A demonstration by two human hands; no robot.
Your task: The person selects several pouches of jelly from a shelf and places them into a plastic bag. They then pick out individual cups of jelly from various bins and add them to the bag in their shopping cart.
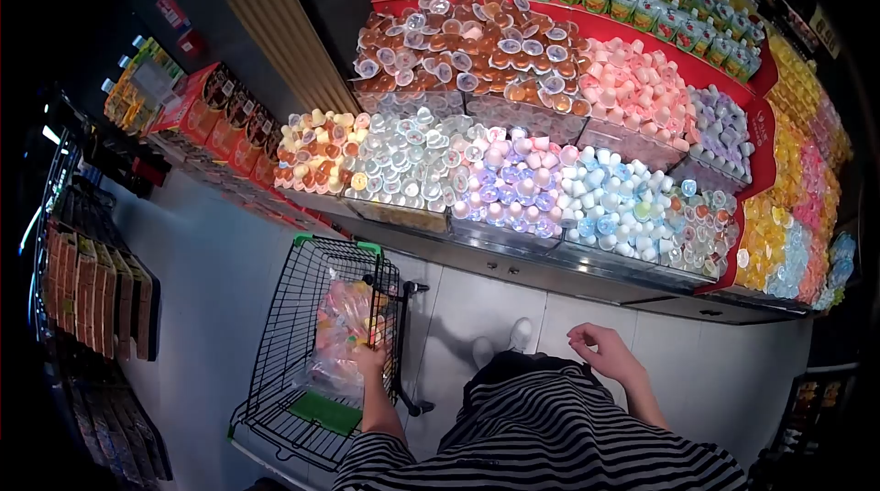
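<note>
In cart (275,326), bag (344,335) under left hand (369,361)

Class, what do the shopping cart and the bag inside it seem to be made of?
Shopping cart: probably metal wire with a dark coating, judging by its thin open grid. Bag, held by the left hand: likely thin clear plastic, since the coloured sweets show through it.

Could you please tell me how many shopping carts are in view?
1. The black wire cart stands at lower left before the jelly display; the left hand holds a clear bag inside it.
</note>
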